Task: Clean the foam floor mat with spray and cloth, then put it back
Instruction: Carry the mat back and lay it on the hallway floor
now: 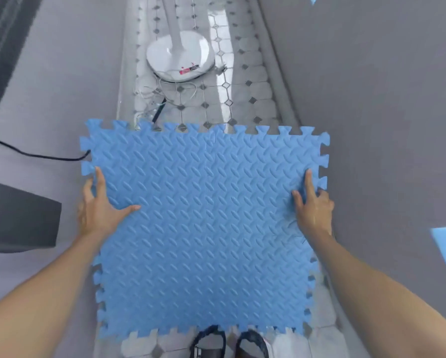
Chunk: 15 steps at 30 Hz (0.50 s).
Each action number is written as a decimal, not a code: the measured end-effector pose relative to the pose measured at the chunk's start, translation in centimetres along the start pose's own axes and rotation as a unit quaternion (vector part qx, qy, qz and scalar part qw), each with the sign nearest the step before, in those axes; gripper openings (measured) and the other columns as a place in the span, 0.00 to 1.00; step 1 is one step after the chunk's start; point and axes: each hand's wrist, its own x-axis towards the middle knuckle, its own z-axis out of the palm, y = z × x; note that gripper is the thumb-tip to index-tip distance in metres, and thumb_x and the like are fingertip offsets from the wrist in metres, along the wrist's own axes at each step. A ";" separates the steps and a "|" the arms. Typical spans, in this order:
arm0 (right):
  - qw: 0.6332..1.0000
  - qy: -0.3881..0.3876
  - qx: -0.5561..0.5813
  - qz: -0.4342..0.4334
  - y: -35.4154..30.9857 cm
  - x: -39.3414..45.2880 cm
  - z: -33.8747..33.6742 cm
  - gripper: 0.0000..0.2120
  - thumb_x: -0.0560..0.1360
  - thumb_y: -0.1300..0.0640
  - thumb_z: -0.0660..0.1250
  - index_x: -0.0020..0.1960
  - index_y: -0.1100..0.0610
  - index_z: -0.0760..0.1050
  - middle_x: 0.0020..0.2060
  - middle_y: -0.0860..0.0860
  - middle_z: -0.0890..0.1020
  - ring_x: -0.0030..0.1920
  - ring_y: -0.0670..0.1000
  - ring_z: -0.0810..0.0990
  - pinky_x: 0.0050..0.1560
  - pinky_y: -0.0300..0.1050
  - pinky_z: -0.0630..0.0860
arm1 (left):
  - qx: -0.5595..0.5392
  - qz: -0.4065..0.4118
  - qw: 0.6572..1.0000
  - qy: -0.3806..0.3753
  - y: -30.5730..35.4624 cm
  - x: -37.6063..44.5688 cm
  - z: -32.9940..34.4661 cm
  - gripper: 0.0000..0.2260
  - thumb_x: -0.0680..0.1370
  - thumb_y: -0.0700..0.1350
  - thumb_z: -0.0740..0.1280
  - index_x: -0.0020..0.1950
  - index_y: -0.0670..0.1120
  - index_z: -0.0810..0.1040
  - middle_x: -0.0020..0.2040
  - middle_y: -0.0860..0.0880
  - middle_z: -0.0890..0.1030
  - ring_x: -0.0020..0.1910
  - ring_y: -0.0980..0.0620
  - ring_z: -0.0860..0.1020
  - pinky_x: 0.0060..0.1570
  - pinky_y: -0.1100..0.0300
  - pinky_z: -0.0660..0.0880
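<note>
Both hands on the foam mat [204,228] now, one per side edge. My left hand [98,210] grips the mat's left edge, thumb flat on top, fingers wrapping the rim w/ some tucked under. My right hand [313,205] pinches the right edge, couple of fingers on top, rest curled round the rim. Mat's held out in front of me above the tiled floor [229,73], my shoes [229,343] peeking from under its near edge. Long axis looks to run away from me, toward the white fan base [180,58] beyond the far edge. Hands sit abt level, neither nearer. No spray or cloth in sight. Red label on the fan base, txt too small to read. Black cable [36,155] trails off left of the mat.
</note>
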 end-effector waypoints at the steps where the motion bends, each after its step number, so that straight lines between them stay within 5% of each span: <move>1: 1.000 -0.003 -0.001 -0.005 1.0 1.2 2.3 0.28 0.82 0.41 0.53 0.77 0.34 0.43 0.73 0.62 0.61 0.72 0.63 0.59 0.65 0.59 0.67 | -0.003 -0.002 1.000 0.001 -1.1 0.9 2.4 0.58 0.61 0.62 0.77 0.77 0.60 0.39 0.77 0.42 0.52 0.75 0.40 0.59 0.71 0.41 0.61; 9: 0.999 -0.012 -0.026 -0.035 7.1 10.8 17.2 0.30 0.81 0.40 0.55 0.77 0.35 0.43 0.73 0.63 0.62 0.72 0.64 0.61 0.68 0.62 0.66 | 0.004 -0.001 1.000 -0.013 -7.1 6.7 18.3 0.56 0.64 0.59 0.77 0.78 0.56 0.40 0.76 0.41 0.54 0.73 0.40 0.60 0.69 0.42 0.62; 15: 0.995 -0.042 -0.056 -0.074 8.9 15.5 23.2 0.42 0.74 0.36 0.65 0.79 0.45 0.48 0.72 0.60 0.64 0.71 0.63 0.63 0.67 0.57 0.67 | 0.060 0.004 0.997 -0.048 -10.4 10.9 24.9 0.57 0.59 0.66 0.76 0.77 0.60 0.41 0.76 0.43 0.54 0.73 0.37 0.60 0.70 0.38 0.59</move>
